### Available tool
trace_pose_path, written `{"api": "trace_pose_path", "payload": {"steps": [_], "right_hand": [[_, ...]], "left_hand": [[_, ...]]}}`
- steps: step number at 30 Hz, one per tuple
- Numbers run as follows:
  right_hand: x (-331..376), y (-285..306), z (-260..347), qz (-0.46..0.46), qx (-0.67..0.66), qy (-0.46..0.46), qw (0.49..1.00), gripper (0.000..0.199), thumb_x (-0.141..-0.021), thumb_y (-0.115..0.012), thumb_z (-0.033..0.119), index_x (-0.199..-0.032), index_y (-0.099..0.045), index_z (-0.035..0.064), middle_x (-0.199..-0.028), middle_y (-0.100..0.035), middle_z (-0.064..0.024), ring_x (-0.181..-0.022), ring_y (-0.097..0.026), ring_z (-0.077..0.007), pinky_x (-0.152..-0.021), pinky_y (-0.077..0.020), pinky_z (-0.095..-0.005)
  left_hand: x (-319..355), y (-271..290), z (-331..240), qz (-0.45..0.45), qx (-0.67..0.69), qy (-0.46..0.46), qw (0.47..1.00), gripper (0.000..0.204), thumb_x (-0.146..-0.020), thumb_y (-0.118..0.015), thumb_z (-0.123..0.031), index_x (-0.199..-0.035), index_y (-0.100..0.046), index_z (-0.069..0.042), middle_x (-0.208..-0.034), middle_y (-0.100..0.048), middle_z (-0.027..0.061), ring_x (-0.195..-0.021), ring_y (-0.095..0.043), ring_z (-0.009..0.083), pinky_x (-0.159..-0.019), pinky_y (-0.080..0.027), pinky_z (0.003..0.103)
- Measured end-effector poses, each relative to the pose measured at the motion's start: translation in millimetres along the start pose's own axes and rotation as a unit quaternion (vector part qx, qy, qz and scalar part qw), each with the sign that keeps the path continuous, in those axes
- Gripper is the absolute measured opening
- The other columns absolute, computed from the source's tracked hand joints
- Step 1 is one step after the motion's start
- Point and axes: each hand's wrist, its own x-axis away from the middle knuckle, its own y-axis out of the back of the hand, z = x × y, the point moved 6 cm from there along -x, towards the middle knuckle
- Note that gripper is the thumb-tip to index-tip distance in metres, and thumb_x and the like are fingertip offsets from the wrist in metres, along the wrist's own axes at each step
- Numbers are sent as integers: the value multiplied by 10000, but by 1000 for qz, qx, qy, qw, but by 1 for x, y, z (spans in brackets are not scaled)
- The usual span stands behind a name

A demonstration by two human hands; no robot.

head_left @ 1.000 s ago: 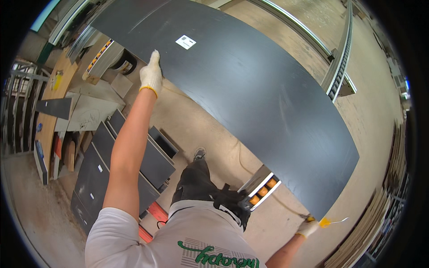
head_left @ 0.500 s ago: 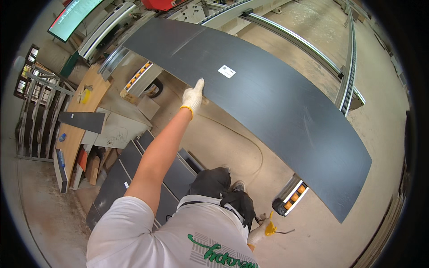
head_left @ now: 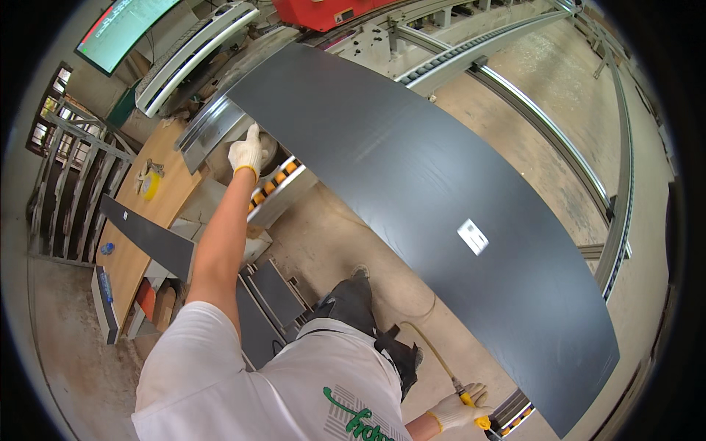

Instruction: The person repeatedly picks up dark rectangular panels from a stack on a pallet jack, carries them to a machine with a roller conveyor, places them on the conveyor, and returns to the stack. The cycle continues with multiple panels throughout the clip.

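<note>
A large dark grey panel [head_left: 412, 184] with a small white label [head_left: 473, 237] stretches from the upper left to the lower right in front of me. My left hand [head_left: 246, 151], in a white glove, is raised on an outstretched arm and grips the panel's left edge near its far corner, beside a metal machine edge [head_left: 202, 132]. Low down by my hip, my gloved right hand [head_left: 454, 411] is closed on a yellow-handled tool [head_left: 474, 410] with a hose [head_left: 430, 345], just off the panel's near end.
A roller conveyor [head_left: 471, 55] and rails [head_left: 618, 220] run beyond the panel, with a red machine [head_left: 323, 11] and a green screen [head_left: 125, 29] at the back. At left stand a wooden table [head_left: 140, 228] with a yellow tape roll [head_left: 151, 184] and stacked dark panels [head_left: 272, 294].
The panel has travelled away from me toward the machine at the upper left, my left arm stretching out with it. My right hand has dropped away from the panel's near end.
</note>
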Motion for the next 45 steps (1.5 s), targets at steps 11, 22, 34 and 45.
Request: {"api": "trace_pose_path", "payload": {"steps": [11,22,34,45], "right_hand": [[17,-83,-52,113,-43,49,991,563,-1054,-747,381,-1343,-558,-63,-1306,-659,-206,-1252,-616,-311,-1196,-470,-450],[109,-197,-38,130,117,53,983,560,-962,-757,235,-1481,-618,77,-1478,-667,-186,-1334,-627,-403,-1151,-482,-567],[-19,-273,-62,70,117,84,987,350,-1016,-823,331,-1058,-586,77,-900,-578,-23,-786,-590,-165,-761,-541,-359],[-102,-385,-85,83,78,83,990,306,-1020,-822,303,-998,-608,85,-875,-575,-42,-751,-570,-181,-803,-545,-389]], "left_hand": [[-117,-86,21,-29,122,108,986,937,-851,-833,-689,-1116,-728,204,-1078,-766,223,-976,-724,302,-912,-565,432],[-111,-107,-13,-33,140,106,984,710,-853,-876,-632,-756,-636,29,-705,-542,38,-598,-456,157,-570,-434,380],[-147,-242,-72,-22,268,34,963,768,-847,-908,-582,-971,-745,158,-916,-731,149,-820,-663,255,-802,-545,425],[-143,-349,-158,-29,160,72,984,843,-850,-869,-659,-989,-744,163,-921,-758,210,-773,-654,314,-800,-551,480]]}}
